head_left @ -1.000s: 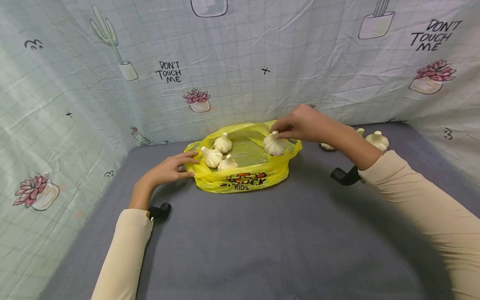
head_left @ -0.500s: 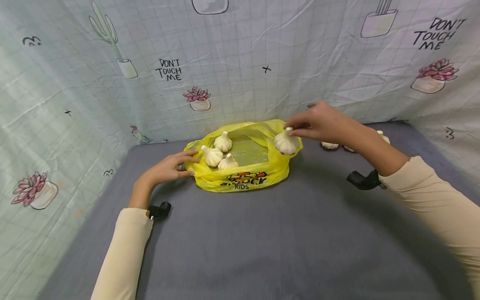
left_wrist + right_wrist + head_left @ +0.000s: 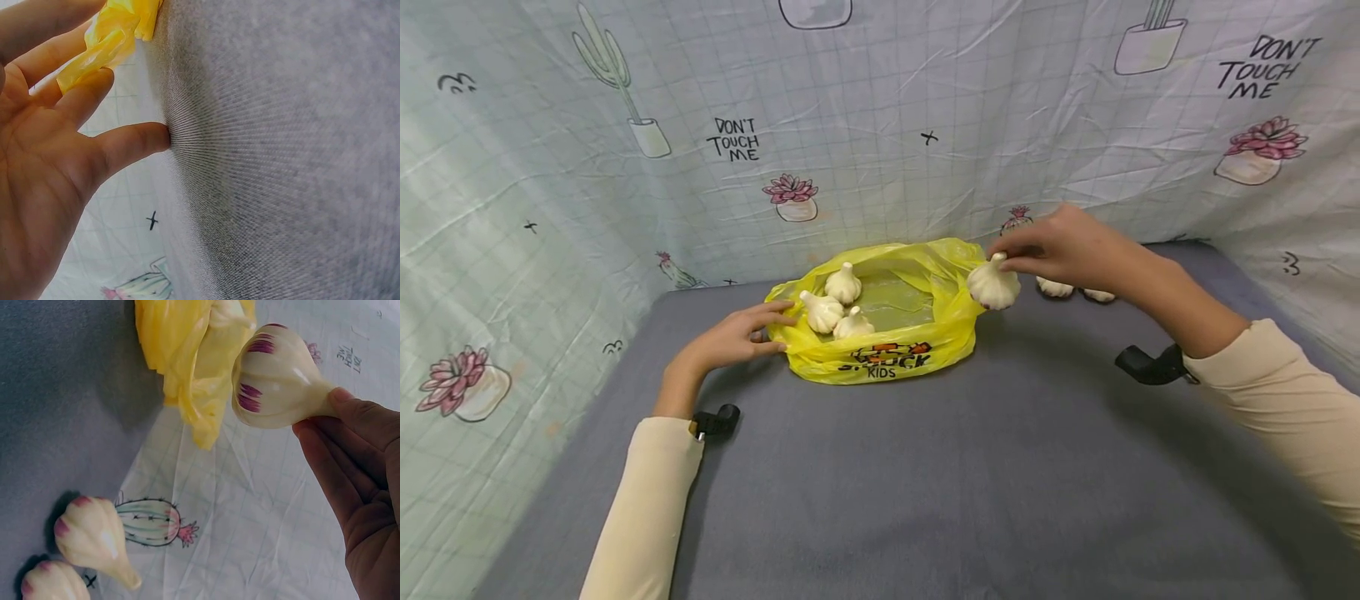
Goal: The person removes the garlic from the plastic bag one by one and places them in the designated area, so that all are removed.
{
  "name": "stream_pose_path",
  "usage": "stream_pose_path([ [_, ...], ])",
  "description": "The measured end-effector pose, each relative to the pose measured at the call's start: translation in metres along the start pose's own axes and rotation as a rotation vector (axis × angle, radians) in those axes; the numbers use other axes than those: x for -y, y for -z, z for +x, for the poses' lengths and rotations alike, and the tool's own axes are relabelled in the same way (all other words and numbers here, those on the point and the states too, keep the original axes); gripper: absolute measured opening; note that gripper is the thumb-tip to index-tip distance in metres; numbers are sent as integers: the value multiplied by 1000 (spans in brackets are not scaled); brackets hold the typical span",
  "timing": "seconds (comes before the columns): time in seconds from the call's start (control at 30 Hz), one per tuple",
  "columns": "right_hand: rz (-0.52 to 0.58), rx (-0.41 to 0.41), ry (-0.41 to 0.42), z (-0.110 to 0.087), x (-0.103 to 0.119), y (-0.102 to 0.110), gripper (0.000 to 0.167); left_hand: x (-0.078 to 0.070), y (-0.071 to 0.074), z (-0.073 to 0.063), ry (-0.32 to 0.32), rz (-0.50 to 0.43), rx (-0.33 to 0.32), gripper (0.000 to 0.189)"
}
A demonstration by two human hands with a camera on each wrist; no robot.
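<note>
My right hand (image 3: 1069, 248) pinches garlic (image 3: 994, 286), shifted rightward, so seemingly outside bag (image 3: 953, 343) now; left hand (image 3: 724, 340), relaxed, touches bag.

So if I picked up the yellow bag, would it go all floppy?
Probably floppy: the yellow bag looks thin and crinkled. It might sag or tip toward the three garlic bulbs, since they sit bunched at one end inside.
</note>
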State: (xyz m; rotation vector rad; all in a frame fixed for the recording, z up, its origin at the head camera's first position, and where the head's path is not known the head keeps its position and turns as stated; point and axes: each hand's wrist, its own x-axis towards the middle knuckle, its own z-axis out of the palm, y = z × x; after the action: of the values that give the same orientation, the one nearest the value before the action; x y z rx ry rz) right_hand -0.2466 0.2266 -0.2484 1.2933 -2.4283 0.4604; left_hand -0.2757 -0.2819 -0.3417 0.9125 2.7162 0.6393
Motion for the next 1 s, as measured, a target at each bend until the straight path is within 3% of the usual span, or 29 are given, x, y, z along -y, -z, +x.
stream_pose_path([
  [0.43,-60,-22,-49,-23,-10,11,23,0,0,-1,-3,-17,-2,47],
  [1.0,-92,-87,-30,-48,-24,10,24,-2,1,1,5,-26,3,48],
])
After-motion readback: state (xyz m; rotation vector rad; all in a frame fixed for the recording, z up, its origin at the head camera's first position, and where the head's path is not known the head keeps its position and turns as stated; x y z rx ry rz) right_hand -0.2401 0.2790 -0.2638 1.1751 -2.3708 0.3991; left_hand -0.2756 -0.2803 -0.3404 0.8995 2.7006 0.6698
